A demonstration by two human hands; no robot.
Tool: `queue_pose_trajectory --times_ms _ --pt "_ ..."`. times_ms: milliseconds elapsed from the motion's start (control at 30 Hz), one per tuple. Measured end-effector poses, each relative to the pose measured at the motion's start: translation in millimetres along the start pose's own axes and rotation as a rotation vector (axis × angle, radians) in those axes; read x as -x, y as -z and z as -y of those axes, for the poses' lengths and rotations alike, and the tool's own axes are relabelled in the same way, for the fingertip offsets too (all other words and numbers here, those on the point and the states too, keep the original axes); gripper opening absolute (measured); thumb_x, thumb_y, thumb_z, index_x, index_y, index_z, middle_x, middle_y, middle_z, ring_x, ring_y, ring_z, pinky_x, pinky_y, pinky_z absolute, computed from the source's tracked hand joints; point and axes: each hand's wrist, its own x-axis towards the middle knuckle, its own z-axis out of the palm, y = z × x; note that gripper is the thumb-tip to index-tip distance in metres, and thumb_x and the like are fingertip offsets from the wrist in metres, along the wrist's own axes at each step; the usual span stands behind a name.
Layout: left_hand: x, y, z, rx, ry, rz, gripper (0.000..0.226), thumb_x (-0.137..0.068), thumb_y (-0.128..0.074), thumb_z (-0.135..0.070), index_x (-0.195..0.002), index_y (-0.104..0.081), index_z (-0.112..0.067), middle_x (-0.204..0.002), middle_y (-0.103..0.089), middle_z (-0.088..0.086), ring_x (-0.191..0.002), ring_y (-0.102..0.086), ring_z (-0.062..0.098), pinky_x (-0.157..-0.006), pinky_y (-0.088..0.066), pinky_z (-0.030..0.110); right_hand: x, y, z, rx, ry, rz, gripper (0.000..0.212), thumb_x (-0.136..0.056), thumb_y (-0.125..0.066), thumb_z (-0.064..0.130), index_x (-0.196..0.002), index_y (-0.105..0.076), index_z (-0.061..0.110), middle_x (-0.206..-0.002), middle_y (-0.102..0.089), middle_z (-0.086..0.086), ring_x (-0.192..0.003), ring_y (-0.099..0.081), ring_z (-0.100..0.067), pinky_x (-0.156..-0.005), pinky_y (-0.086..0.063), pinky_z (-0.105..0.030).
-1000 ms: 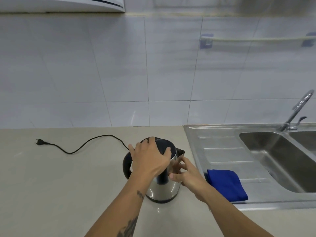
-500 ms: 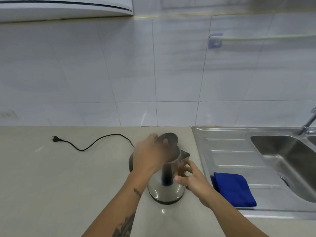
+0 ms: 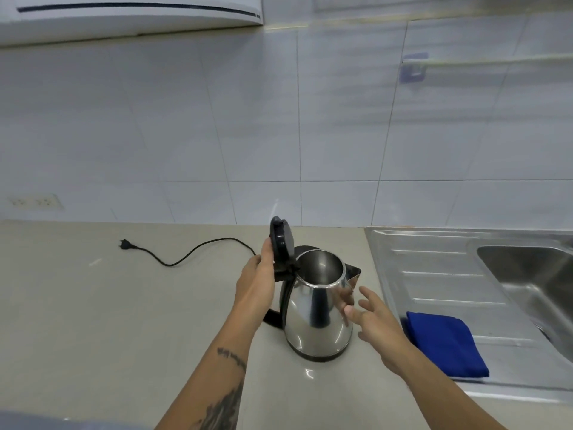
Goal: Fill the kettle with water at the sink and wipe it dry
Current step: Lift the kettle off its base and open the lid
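A shiny steel kettle (image 3: 317, 318) stands upright on the beige counter, its inside bare. Its black lid (image 3: 281, 242) is swung up on the hinge at the handle side. My left hand (image 3: 257, 280) rests against the back of the raised lid, with the fingers along it. My right hand (image 3: 373, 318) hovers just right of the kettle's body, fingers spread, holding nothing. A folded blue cloth (image 3: 446, 344) lies on the steel drainboard to the right. The sink basin (image 3: 533, 274) is at the far right; the tap is out of view.
A black power cord with its plug (image 3: 125, 244) trails across the counter (image 3: 108, 321) to the kettle's left. A wall socket (image 3: 32, 201) sits on the tiled wall at far left. A towel rail (image 3: 483, 60) hangs above the sink.
The kettle's lid has gone from shut to fully raised under my left hand. My right hand has let go of the kettle's body and opened. The view has shifted left.
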Motion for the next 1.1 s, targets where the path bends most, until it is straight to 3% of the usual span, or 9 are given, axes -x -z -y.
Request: queue_pose_trajectory --times_ms 100,233,333,400,467,533,767,933,1100 --pt "2 13 4 0.174 0.078 0.104 0.067 -0.086 -0.032 -0.079 -0.104 -0.075 -0.030 -0.090 -0.077 -0.014 -0.111 -0.058 0.008 -0.105 -0.032 0.037 1 -5 5 0.007 0.002 0.024 0.059 -0.101 -0.056 0.008 -0.153 -0.041 0.033 -0.152 -0.049 0.001 -0.138 -0.048 -0.024 -0.114 -0.041 -0.047" --pt "1 19 21 0.286 0.067 0.096 0.043 -0.096 -0.042 -0.058 -0.093 -0.076 -0.032 -0.086 -0.076 -0.019 -0.101 -0.060 0.000 -0.106 -0.038 0.039 4 -11 11 -0.010 0.023 0.030 0.051 -0.103 -0.048 0.000 -0.129 -0.052 0.043 -0.113 -0.063 0.015 -0.107 -0.059 -0.008 -0.098 -0.043 -0.036" --pt "-1 16 33 0.320 0.037 0.063 0.044 -0.098 -0.042 -0.056 -0.082 -0.078 -0.035 -0.082 -0.075 -0.024 -0.096 -0.059 -0.005 -0.102 -0.037 0.039 1 -12 9 0.002 0.021 0.034 0.048 -0.104 -0.047 0.002 -0.125 -0.050 0.046 -0.111 -0.062 0.021 -0.107 -0.058 -0.007 -0.095 -0.044 -0.037" --pt "-2 13 39 0.368 0.052 0.071 0.043 -0.099 -0.041 -0.055 -0.081 -0.078 -0.042 -0.089 -0.076 -0.023 -0.101 -0.058 -0.004 -0.105 -0.034 0.041 0 -12 8 0.018 0.015 0.030 0.049 -0.104 -0.046 0.004 -0.123 -0.050 0.049 -0.113 -0.063 0.019 -0.109 -0.058 -0.011 -0.091 -0.045 -0.038" --pt "-5 14 46 0.436 0.085 0.075 0.042 -0.101 -0.035 -0.053 -0.097 -0.075 -0.039 -0.111 -0.072 -0.015 -0.116 -0.056 0.006 -0.111 -0.030 0.047 1 -13 8 0.026 0.005 0.026 0.053 -0.103 -0.046 0.003 -0.114 -0.052 0.054 -0.116 -0.063 0.017 -0.110 -0.058 -0.012 -0.089 -0.045 -0.039" --pt "-8 16 53 0.480 0.109 0.073 0.038 -0.103 -0.035 -0.048 -0.110 -0.069 -0.034 -0.120 -0.067 -0.010 -0.120 -0.054 0.012 -0.114 -0.029 0.052 1 -14 8 0.028 -0.002 0.026 0.057 -0.102 -0.045 0.002 -0.109 -0.052 0.058 -0.120 -0.063 0.014 -0.114 -0.058 -0.013 -0.089 -0.046 -0.039" --pt "-14 12 49 0.426 0.168 0.013 0.018 -0.088 -0.064 -0.039 -0.096 -0.068 -0.023 -0.104 -0.066 -0.002 -0.108 -0.057 0.019 -0.101 -0.045 0.053 3 -12 10 0.012 -0.013 0.029 0.058 -0.104 -0.046 0.002 -0.150 -0.043 0.038 -0.128 -0.058 0.008 -0.120 -0.053 -0.020 -0.098 -0.045 -0.044" --pt "-20 13 50 0.457 0.208 0.055 0.022 -0.087 -0.063 -0.037 -0.101 -0.067 -0.020 -0.103 -0.063 -0.001 -0.100 -0.054 0.016 -0.103 -0.042 0.056 3 -12 11 0.009 -0.035 0.024 0.060 -0.104 -0.048 0.003 -0.152 -0.040 0.038 -0.136 -0.057 0.008 -0.125 -0.052 -0.021 -0.107 -0.041 -0.050" --pt "-23 18 64 0.544 0.218 0.091 0.027 -0.094 -0.050 -0.027 -0.110 -0.071 -0.020 -0.109 -0.065 0.000 -0.111 -0.055 0.018 -0.104 -0.043 0.051 -1 -8 8 0.002 -0.049 0.023 0.060 -0.103 -0.051 0.003 -0.152 -0.041 0.036 -0.137 -0.058 0.005 -0.129 -0.053 -0.024 -0.106 -0.043 -0.050"
